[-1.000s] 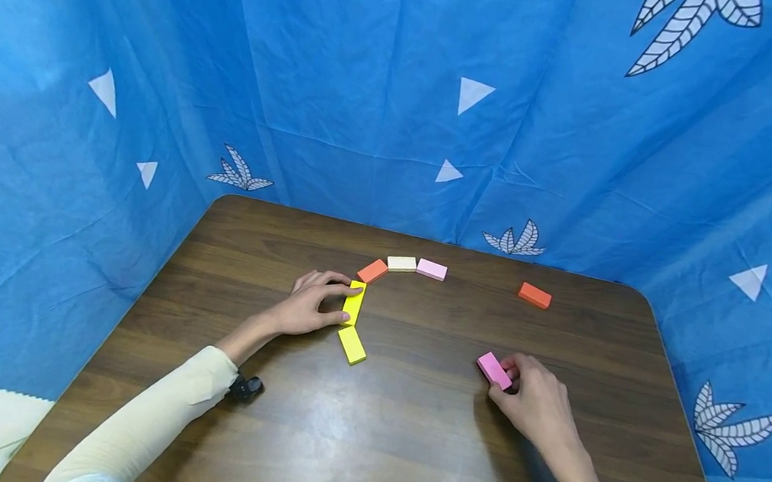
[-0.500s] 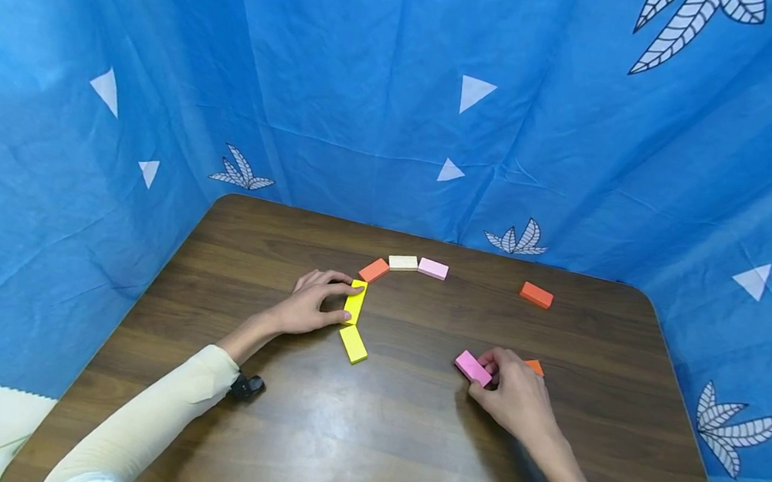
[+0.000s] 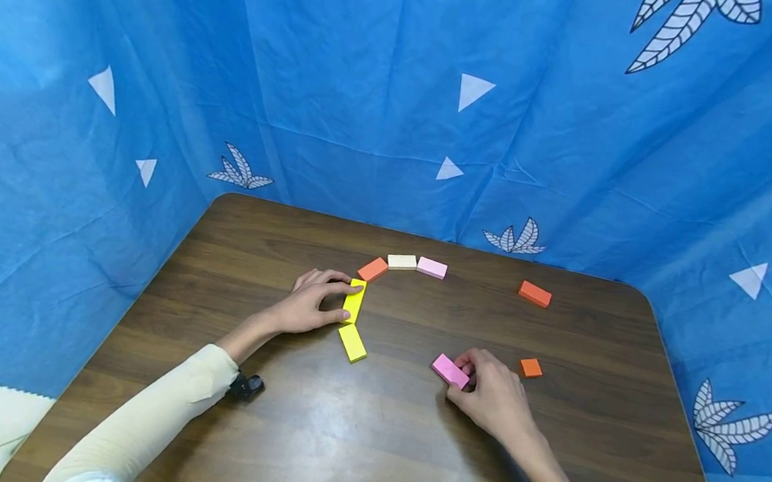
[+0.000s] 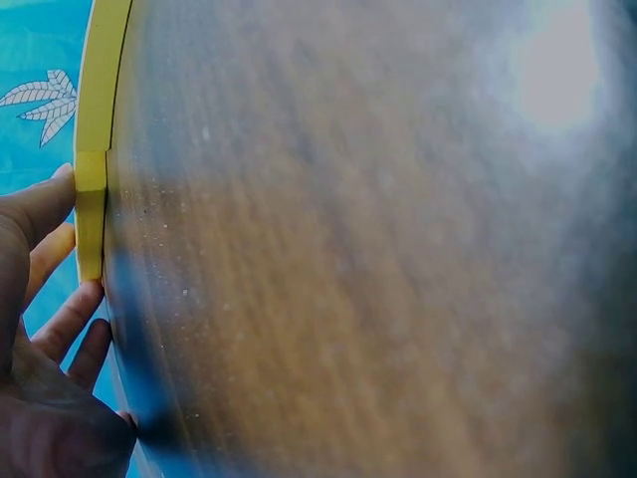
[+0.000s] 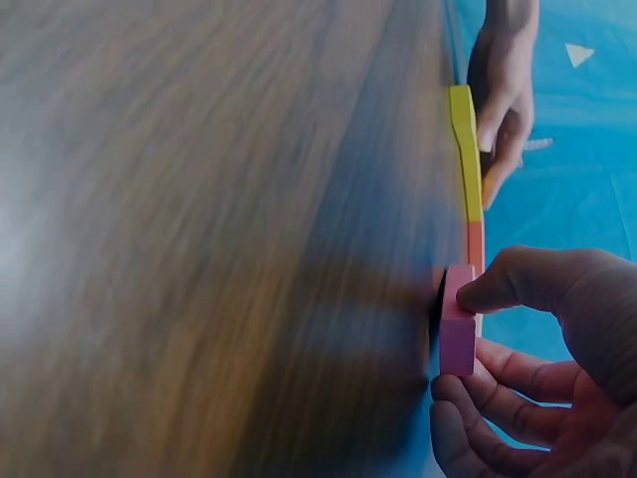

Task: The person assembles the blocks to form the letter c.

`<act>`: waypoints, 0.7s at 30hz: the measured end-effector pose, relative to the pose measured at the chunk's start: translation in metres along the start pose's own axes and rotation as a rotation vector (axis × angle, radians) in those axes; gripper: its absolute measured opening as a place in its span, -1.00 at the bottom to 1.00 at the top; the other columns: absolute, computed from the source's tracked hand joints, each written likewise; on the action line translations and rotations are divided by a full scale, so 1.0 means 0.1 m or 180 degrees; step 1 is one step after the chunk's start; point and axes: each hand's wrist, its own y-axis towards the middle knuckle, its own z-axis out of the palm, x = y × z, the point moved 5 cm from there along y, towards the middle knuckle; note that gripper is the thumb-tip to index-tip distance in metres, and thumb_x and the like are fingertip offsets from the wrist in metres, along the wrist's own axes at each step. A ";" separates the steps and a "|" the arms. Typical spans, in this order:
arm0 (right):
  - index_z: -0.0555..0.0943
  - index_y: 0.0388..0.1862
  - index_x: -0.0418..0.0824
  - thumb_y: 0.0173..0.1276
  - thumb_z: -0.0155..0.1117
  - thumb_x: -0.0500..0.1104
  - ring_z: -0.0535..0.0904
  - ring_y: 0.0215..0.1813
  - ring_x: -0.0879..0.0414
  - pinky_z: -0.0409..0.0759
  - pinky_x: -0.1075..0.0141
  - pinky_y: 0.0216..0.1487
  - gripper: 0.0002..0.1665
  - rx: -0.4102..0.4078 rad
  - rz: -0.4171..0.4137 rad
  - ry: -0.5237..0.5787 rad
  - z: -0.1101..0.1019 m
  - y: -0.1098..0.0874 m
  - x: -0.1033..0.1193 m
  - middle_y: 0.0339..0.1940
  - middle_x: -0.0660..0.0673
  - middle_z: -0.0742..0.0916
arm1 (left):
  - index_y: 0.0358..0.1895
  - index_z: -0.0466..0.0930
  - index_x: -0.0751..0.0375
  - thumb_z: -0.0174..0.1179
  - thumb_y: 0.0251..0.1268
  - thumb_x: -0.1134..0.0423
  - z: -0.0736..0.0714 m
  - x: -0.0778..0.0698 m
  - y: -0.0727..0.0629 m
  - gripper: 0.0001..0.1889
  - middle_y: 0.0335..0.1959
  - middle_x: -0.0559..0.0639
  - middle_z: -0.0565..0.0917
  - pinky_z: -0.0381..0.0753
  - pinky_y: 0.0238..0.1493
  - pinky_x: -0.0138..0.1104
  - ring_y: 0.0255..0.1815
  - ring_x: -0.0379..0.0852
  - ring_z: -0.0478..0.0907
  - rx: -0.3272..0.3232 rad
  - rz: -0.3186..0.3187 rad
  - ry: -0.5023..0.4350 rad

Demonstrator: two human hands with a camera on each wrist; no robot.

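Observation:
My left hand [image 3: 310,307] holds a yellow block [image 3: 355,300] by its two ends, thumb near and a fingertip far. A second yellow block [image 3: 351,342] joins its near end at an angle. From its far end an arc runs on through an orange block [image 3: 372,269], a cream block [image 3: 401,263] and a light pink block [image 3: 431,268]. Right of these, my right hand [image 3: 492,391] pinches a pink block [image 3: 450,371] between thumb and fingers. The right wrist view shows this pink block [image 5: 458,324] close over the table, overlapping the arc behind.
Two loose orange pieces lie to the right: a long red-orange block [image 3: 534,293] at the back and a smaller-looking orange block [image 3: 530,367] beside my right hand. A blue cloth [image 3: 344,97] hangs behind the wooden table [image 3: 275,230].
My right hand has moved left across the table with the pink block, uncovering the orange block behind it. My left hand stays on the yellow block.

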 end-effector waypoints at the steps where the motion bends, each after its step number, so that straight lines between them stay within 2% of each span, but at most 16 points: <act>1: 0.69 -0.16 -0.05 0.11 0.55 -0.15 0.47 -0.34 0.21 0.39 0.31 -0.36 -0.70 0.0011 -0.0011 0.0005 0.01 0.00 0.03 -0.31 0.05 0.66 | 0.49 0.60 -0.05 0.40 0.49 0.04 0.00 0.00 0.00 -0.45 0.53 0.13 0.51 -0.15 0.70 0.40 0.63 0.27 0.32 0.0000 0.0005 0.0008; 8: 0.69 -0.17 -0.03 0.07 0.59 -0.13 0.48 -0.33 0.25 0.44 0.34 -0.31 -0.67 0.0081 -0.0171 0.0036 0.12 0.03 0.23 -0.31 0.10 0.65 | 0.49 0.61 -0.06 0.41 0.47 0.04 -0.01 0.00 0.00 -0.44 0.53 0.11 0.50 -0.13 0.69 0.39 0.63 0.24 0.31 0.0021 -0.0025 -0.0007; 21: 0.69 -0.21 0.00 0.07 0.61 -0.15 0.46 -0.34 0.28 0.45 0.37 -0.29 -0.69 0.0057 -0.0404 0.0065 0.17 0.10 0.52 -0.33 0.13 0.63 | 0.50 0.60 -0.08 0.40 0.48 0.04 -0.01 0.02 0.01 -0.44 0.54 0.10 0.49 -0.10 0.68 0.39 0.65 0.25 0.29 0.0043 -0.0058 0.0003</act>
